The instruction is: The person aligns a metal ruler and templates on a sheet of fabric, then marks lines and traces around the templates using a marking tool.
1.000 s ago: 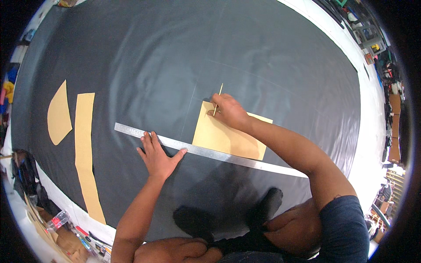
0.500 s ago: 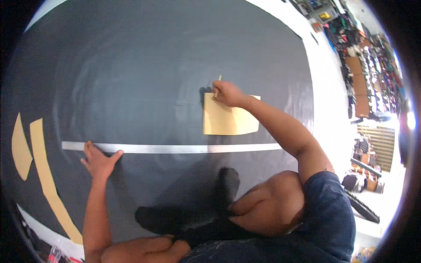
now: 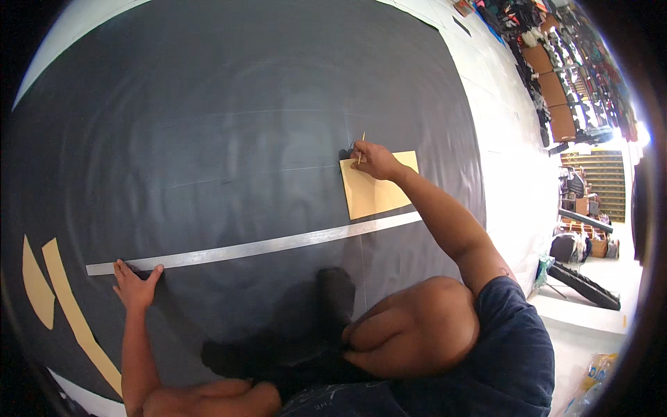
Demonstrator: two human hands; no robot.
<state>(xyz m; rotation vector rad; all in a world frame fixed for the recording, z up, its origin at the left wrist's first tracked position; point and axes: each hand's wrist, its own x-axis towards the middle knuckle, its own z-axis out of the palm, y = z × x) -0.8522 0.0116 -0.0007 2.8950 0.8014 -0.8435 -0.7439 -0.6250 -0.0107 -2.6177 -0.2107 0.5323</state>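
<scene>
My left hand point(image 3: 137, 286) lies on the near edge of a long silvery metal ruler point(image 3: 278, 244), close to its left end, thumb and fingers spread. The ruler rests on a large dark grey sheet point(image 3: 229, 83). Between the pinched fingers of my right hand point(image 3: 376, 160) is a thin yellowish pencil-like stick point(image 3: 363, 137), held nearly upright. That hand is at the far edge of a roughly rectangular tan card piece point(image 3: 375, 198), covering part of it. The card lies just beyond the ruler; my right forearm hides the ruler's right end.
Faint light lines mark the dark sheet. Two tan card pieces lie at far left: one curved point(image 3: 38, 288), one a long bent strip point(image 3: 78, 320). My bent knee point(image 3: 431, 326) rises at the near side. White floor point(image 3: 514, 201) borders the sheet on the right, with crowded shelves point(image 3: 556, 83) beyond.
The whole view has turned slightly, so the ruler now slants up to the right. My left hand keeps its place on the ruler; my right hand still pinches the stick at the card's far edge.
</scene>
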